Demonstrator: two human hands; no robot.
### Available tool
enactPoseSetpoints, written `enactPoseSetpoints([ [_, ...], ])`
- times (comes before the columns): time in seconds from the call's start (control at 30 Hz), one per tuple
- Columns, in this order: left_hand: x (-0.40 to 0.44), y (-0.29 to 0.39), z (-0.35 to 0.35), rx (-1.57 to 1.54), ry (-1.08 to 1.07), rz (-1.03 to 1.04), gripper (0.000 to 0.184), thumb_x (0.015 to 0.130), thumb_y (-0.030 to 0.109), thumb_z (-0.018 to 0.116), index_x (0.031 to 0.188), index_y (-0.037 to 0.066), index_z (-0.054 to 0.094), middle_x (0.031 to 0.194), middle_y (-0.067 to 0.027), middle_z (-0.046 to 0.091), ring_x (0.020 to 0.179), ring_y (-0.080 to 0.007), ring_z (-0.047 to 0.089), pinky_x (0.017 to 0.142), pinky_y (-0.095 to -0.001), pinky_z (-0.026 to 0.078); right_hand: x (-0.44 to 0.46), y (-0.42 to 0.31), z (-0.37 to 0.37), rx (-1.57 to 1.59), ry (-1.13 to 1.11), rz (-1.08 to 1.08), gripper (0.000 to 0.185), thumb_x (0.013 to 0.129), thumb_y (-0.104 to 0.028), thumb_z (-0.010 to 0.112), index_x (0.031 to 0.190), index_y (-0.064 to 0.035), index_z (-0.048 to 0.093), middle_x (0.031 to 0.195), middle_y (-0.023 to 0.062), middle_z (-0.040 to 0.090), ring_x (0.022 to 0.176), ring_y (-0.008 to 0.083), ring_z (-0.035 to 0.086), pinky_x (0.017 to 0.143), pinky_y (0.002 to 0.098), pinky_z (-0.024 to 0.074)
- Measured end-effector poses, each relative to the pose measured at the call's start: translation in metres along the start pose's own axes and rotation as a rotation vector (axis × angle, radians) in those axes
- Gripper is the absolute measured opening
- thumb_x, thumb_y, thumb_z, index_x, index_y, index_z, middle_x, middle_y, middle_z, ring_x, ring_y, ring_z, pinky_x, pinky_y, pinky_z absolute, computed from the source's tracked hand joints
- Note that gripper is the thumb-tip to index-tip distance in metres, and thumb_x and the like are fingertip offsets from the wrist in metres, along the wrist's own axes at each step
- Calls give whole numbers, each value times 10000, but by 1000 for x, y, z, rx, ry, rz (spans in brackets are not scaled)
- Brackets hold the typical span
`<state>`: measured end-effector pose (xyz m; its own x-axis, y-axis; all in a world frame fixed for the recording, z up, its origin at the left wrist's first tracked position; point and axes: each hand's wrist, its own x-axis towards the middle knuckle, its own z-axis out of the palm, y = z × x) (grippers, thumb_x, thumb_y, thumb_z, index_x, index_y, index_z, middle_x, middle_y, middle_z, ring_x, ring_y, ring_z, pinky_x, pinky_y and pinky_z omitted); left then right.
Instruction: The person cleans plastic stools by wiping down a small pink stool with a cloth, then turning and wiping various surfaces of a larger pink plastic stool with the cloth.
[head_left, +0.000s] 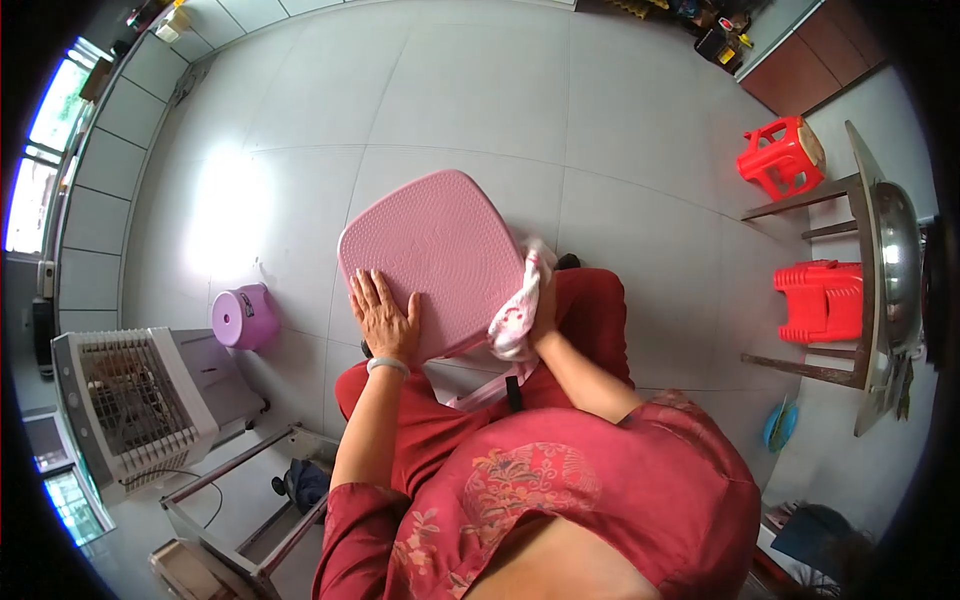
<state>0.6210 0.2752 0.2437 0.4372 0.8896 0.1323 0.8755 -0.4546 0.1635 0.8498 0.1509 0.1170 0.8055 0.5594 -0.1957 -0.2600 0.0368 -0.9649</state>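
A pink plastic stool (430, 250) with a textured square seat is in front of me, between my knees. My left hand (385, 325) lies flat on the near left part of the seat, fingers stretched out and slightly spread. On the seat's right edge, my right hand (544, 310) holds a white cloth (518, 318) with pink and red marks. The cloth hangs over the side of the stool and covers most of the right fingers. Part of a pink leg shows below the seat, close to my lap.
A small purple stool (240, 317) and an air cooler (135, 400) stand on the left, near a metal frame (245, 510). To the right are a red stool (782, 158), a red plastic item (820, 302) and a wooden table (858, 270). Pale tiles (470, 90) cover the floor.
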Motion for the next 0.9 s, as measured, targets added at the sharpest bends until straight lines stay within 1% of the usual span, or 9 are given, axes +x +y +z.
enactPoseSetpoints([
  [0.03,0,-1,1,-3,4,1,805,904,500,528,1451,-52,318,1549,-253,229,1463,-375,161,1194,-484,101,-26,-23,18,126,112,25,459,1012,-416,474,1257,-34,539,1154,43,562,1055,170,541,933,311,432],
  [0.2,-1,-3,5,-16,24,5,809,913,515,508,1461,-46,310,1545,-256,239,1462,-376,165,1193,-484,97,-83,-72,61,388,591,451,504,971,-571,411,1188,-135,542,1144,20,560,1064,146,542,954,310,436],
  [0.37,-2,-7,13,-31,61,14,801,908,525,510,1451,-39,340,1545,-248,252,1462,-362,178,1198,-461,108,-121,-12,72,753,86,951,698,902,-707,267,1184,-166,605,1191,59,624,1110,258,583,982,465,455],
  [0.6,-13,-44,26,-679,43,-40,600,941,376,540,1429,50,415,1506,-223,343,1419,-393,268,1179,-489,182,-159,-28,113,695,-17,1261,414,947,-448,311,860,-208,637,807,10,659,767,212,620,775,440,532],
  [0.63,-28,-67,51,-390,269,382,412,960,236,528,1345,94,498,1446,-231,412,1371,-408,339,1156,-518,233,-155,32,109,981,-304,1167,442,958,-478,297,948,-207,647,897,30,671,837,226,633,815,450,529],
  [0.67,-49,-54,39,-390,306,291,315,947,139,525,1260,102,512,1428,-245,411,1324,-472,366,1132,-580,245,-152,91,105,1229,-615,1051,485,969,-507,283,1036,-206,657,987,51,683,907,239,647,855,460,526],
  [0.73,-95,-34,18,-256,416,239,320,935,105,530,1248,75,467,1460,-264,359,1324,-539,320,1109,-630,241,-164,19,128,840,-73,1127,528,976,-548,270,1104,-206,651,1062,60,681,974,254,647,894,475,517],
  [0.8,-140,-35,38,-267,404,71,350,924,152,559,1236,71,424,1485,-291,295,1329,-596,255,1081,-681,226,-164,14,123,841,-165,1192,572,988,-561,244,1142,-173,634,1115,60,673,1016,266,641,920,479,513],
  [0.9,-170,10,24,-814,275,-544,568,976,331,533,1424,65,309,1526,-303,208,1399,-496,226,1139,-552,209,-178,-17,126,792,-208,1198,547,1010,-496,245,1204,-136,608,1142,74,666,1036,265,640,925,460,521],
])
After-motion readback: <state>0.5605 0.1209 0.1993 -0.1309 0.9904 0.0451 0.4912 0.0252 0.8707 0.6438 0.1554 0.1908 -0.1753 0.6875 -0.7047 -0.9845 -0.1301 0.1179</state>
